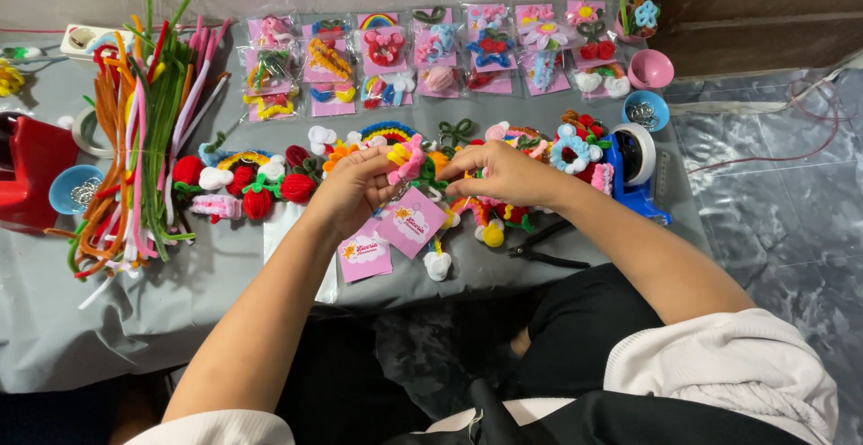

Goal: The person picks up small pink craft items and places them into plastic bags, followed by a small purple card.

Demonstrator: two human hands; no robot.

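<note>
Fuzzy pipe-cleaner flower charm (415, 164) (pink, yellow, green) is pinched mid-scene over grey table (225, 274) | left hand (355, 189), right hand (503, 173): fingertips pressed on it | glossy pink square card (412, 222) hangs below | stiff chenille stems (144, 130) bundled far left

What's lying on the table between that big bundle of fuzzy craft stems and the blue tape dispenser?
In the head view, a row of loose pipe-cleaner charms runs from the pipe-cleaner bundle to the tape dispenser: red strawberries, flowers, rainbows.
</note>
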